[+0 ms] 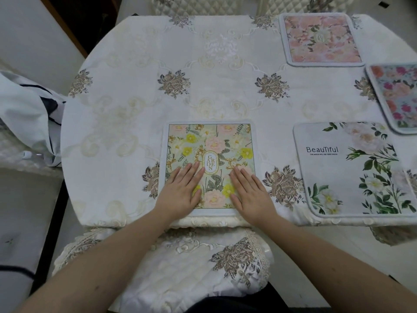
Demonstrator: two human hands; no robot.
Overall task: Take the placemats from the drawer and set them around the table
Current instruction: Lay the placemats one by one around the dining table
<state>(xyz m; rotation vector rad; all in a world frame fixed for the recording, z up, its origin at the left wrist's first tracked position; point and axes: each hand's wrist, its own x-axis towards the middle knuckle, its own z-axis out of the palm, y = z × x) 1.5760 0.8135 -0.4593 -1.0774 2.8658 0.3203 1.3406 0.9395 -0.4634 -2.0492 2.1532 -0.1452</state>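
Note:
A floral placemat marked "GARDEN" (212, 141) lies flat at the near edge of the table (126, 105), which wears a cream embroidered cloth. My left hand (182, 188) and my right hand (249, 190) both rest palm-down on its near half, fingers straight and slightly spread, holding nothing. To the right lies a white placemat marked "Beautiful" (352, 168). A pink floral placemat (320, 39) sits at the far right. Another rose-patterned placemat (399, 96) is cut off by the right edge.
A chair with a quilted, embroidered cover (191, 263) stands tucked under the near edge, right below my arms. More quilted chair backs (203, 5) show beyond the far edge. White cloth with dark stripes (29, 114) lies at the left.

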